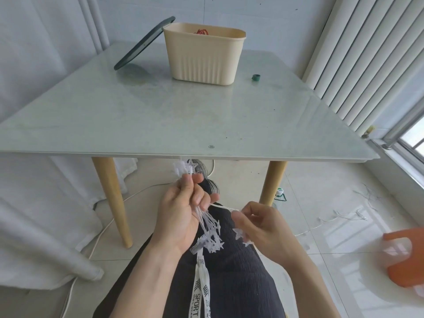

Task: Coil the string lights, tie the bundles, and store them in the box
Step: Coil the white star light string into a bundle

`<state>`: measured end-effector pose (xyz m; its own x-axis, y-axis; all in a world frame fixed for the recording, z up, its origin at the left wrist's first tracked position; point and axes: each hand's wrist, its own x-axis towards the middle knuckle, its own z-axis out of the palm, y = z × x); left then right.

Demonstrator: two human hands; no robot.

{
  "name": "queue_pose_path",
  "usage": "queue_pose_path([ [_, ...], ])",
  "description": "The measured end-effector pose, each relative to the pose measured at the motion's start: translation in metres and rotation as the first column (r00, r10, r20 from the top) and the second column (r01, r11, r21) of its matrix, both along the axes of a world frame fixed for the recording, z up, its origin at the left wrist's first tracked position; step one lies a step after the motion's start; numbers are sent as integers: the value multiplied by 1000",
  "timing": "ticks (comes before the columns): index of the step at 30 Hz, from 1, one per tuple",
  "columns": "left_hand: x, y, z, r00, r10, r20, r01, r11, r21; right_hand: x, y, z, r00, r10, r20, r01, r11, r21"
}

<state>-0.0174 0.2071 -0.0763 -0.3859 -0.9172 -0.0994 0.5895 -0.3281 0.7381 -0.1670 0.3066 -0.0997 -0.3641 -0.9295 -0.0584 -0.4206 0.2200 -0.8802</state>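
My left hand (183, 210) grips a bundle of clear star-shaped string lights (210, 235) below the table's front edge, over my lap; stars stick out above and below the fist. My right hand (257, 223) pinches the thin white wire (223, 206) that runs taut from the bundle to its fingertips. More of the string (344, 216) trails loose on the floor to the right. The cream ribbed box (204, 53) stands open at the back of the table, with something red (202, 32) inside. Its dark lid (144, 44) leans against the box's left side.
A small green roll (256, 77) lies on the glass table (160, 115) right of the box. An orange stool (406, 260) stands on the floor at right. A white cable (103, 230) runs across the tiles at left. A radiator and window fill the right side.
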Motion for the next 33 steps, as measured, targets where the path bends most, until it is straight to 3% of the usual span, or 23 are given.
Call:
queue_pose_path([
  [4, 1, -7, 3, 995, -8, -104, 12, 999, 38, -4, 5, -5, 996, -12, 90, 24, 991, -133],
  [8, 2, -19, 6, 997, 35, -75, -35, 999, -6, -15, 16, -11, 996, -7, 86, 18, 992, -122],
  [12, 4, -21, 11, 994, 85, -70, -86, 996, -11, -37, 31, -17, 989, -145, 32, 149, 969, -197],
  [15, 6, -20, 12, 992, 111, -57, -112, 993, -23, -56, 41, -20, 988, -154, -27, 148, 975, -167],
  [20, 6, -17, 6, 993, 116, -15, -117, 992, -53, -72, 53, -19, 965, -263, -15, 263, 964, 28],
  [24, 1, -12, 4, 996, 85, 13, -84, 996, -15, -72, 51, -23, 923, -381, -45, 380, 924, -37],
  [28, -4, -8, 3, 1000, -1, 8, 1, 999, 54, -53, 42, -6, 951, -288, 111, 303, 941, -151],
  [33, -14, 4, -1, 981, -58, 187, 78, 992, -101, -11, 22, 16, 969, -79, 236, 144, 951, -274],
])
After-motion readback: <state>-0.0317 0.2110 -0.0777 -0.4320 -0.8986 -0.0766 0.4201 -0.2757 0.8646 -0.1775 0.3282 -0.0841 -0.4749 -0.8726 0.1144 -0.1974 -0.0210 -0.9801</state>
